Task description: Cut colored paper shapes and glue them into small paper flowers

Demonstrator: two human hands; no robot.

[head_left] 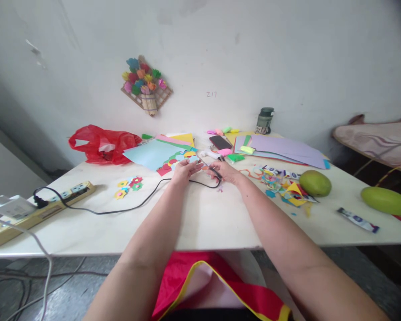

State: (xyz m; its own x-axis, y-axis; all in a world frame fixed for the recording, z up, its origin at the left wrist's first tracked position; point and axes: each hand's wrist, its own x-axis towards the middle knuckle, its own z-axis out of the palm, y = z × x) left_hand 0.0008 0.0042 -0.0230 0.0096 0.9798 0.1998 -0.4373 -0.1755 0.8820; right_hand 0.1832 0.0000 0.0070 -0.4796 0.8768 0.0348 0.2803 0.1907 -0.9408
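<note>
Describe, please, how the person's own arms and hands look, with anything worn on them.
The left forearm and right forearm are bare, with no sleeve, watch or bracelet in view. The left hand and right hand wear no gloves. A small dark spot marks the right forearm.

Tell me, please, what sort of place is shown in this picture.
Probably a craft corner in an indoor room: coloured paper sheets, a heap of paper scraps and small flower shapes lie on a white table against a wall.
</note>
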